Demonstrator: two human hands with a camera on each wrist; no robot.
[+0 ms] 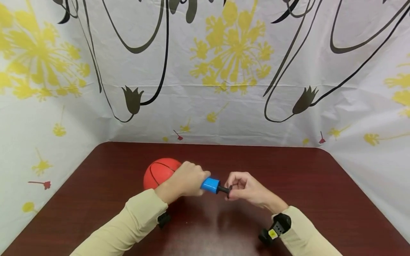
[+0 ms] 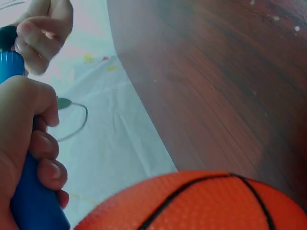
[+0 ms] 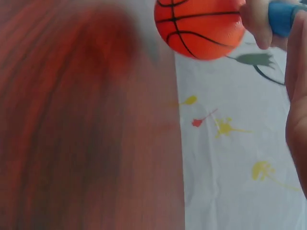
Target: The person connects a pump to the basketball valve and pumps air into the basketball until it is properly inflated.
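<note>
A blue hand pump [image 1: 210, 185] with a black rod and end handle [image 1: 229, 191] lies slanted in the air over the table. My left hand [image 1: 187, 177] grips its barrel, fingers wrapped round it in the left wrist view. At the far end, my right hand [image 1: 246, 186] pinches the black handle between thumb and fingers. A short length of rod shows between barrel and handle. An orange-red toy basketball [image 1: 160, 172] with black lines is just left of my left hand, which partly covers it. Whether the pump's other end joins the ball is hidden.
The dark red-brown table [image 1: 198, 227] has a glossy top and rounded far corners. A white sheet [image 1: 217, 117] with yellow flowers and grey stems hangs behind it and along both sides. Black cameras [image 1: 278, 227] are strapped at both wrists.
</note>
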